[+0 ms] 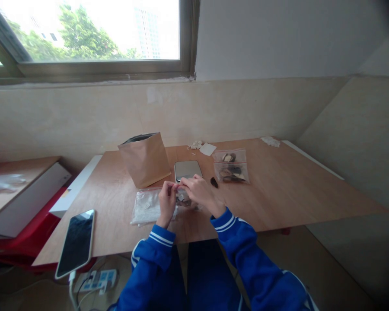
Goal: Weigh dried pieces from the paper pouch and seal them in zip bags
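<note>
Both hands pinch the top edge of a clear zip bag [184,199] that holds dark brown pieces. My left hand [167,201] is closed at the bag's left corner, and my right hand [199,192] is closed on the edge beside it. Under and left of my left hand lie flat clear zip bags [146,206]. Just beyond the hands sits a small scale [188,168] with a metal top, its near edge partly hidden by my fingers. A single dark piece [214,182] lies right of the scale.
An open brown paper pouch [145,160] stands behind the flat bags. Filled zip bags [231,166] lie to the right. White scraps [196,145] and a white square [208,149] lie at the back. A charging phone [76,242] overhangs the table's left front edge.
</note>
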`<action>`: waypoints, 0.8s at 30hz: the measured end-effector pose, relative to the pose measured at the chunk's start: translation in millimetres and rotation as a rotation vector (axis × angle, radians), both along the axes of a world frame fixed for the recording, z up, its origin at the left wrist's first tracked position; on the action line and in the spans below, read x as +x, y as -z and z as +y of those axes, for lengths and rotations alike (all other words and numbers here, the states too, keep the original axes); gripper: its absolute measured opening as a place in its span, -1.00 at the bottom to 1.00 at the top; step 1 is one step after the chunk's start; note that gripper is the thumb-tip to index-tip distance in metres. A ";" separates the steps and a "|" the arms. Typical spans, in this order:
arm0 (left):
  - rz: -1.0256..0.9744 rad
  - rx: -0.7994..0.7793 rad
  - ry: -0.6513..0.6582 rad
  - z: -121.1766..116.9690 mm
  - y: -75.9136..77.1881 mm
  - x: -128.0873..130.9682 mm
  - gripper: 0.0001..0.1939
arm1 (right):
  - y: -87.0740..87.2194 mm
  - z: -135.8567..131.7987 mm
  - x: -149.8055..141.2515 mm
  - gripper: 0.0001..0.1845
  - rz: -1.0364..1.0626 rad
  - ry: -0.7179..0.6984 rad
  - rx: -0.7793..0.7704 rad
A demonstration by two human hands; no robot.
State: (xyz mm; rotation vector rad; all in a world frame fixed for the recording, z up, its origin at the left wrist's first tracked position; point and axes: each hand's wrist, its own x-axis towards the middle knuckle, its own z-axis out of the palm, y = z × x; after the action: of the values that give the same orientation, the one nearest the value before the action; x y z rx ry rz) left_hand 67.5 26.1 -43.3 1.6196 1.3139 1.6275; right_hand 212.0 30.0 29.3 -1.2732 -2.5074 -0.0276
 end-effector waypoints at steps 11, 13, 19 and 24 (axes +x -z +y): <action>-0.059 -0.004 -0.060 -3.9 -4.6 0.0 -0.73 | 2.2 -1.1 8.3 -0.78 -0.006 0.046 0.000; -0.064 -0.001 -0.045 -4.5 -7.2 1.3 -0.74 | 3.7 -2.4 10.0 -0.76 0.015 0.042 0.018; -0.099 0.023 -0.101 -5.2 -14.0 -3.2 -0.74 | 9.8 -2.9 24.0 -0.76 0.062 0.047 0.020; -0.134 -0.030 -0.016 -8.0 -19.6 -8.8 -0.74 | 8.6 -6.4 31.8 -0.78 0.197 0.073 -0.041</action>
State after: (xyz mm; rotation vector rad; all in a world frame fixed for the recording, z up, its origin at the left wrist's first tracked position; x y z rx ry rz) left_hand 58.7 18.0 -23.7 1.4592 1.2792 1.6868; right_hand 243.7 23.6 20.8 -1.3148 -2.3052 0.1266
